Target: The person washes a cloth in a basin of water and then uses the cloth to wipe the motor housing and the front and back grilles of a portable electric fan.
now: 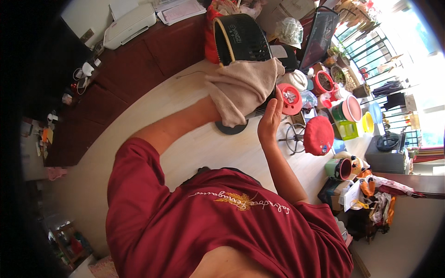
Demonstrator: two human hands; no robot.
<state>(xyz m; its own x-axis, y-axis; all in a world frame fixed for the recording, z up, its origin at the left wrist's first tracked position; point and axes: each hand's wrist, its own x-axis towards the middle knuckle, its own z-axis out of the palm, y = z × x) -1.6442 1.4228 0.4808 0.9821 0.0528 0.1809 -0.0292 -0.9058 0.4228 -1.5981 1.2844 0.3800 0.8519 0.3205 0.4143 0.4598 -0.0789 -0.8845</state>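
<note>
Near the middle of the view, toward 12 o'clock, a black fan [241, 41] with a round base stands on the pale floor [153, 106]. At 9 o'clock of the fan, the left hand [227, 99] is covered by a beige cloth [243, 85] and presses it on the fan's front; I cannot tell how its fingers are closed. At 3 o'clock of the cloth, the right hand [270, 118] lies with open fingers against the fan's side, gripping nothing. Further at 3 o'clock are a pink round part [291, 98], a red cap [319, 135] and coloured pots [347, 111]. A white printer [130, 23] sits at 11 o'clock on the dark cabinet [139, 60].
</note>
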